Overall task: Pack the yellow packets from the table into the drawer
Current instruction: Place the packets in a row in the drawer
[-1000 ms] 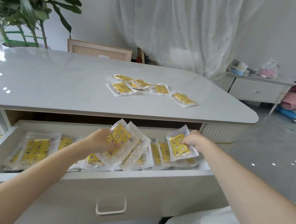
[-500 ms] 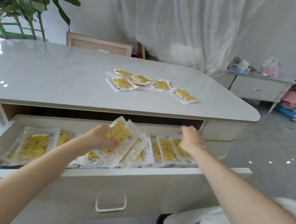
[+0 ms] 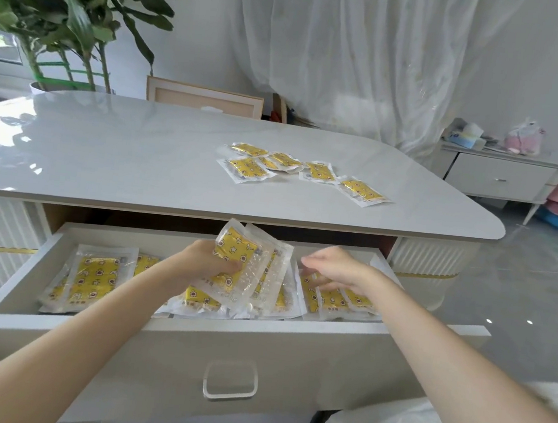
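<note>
An open white drawer (image 3: 189, 331) under the table holds several yellow packets, some flat at its left (image 3: 95, 276) and some at its right (image 3: 333, 299). My left hand (image 3: 210, 262) grips a fanned stack of packets (image 3: 250, 270) tilted up over the drawer's middle. My right hand (image 3: 337, 269) hovers over the right-hand packets with loosely bent fingers, holding nothing. Several more yellow packets (image 3: 309, 173) lie scattered on the white table top (image 3: 121, 157), toward its right side.
A potted plant (image 3: 67, 17) stands at the table's far left, and a chair back (image 3: 203, 98) behind it. A low white cabinet (image 3: 501, 176) and pink and blue items sit at the right. The drawer has a clear handle (image 3: 230, 382) on its front.
My right hand laid its packet into the drawer's right side, let go, and now hovers just above the packets. My left hand keeps gripping its stack, nearly still.
</note>
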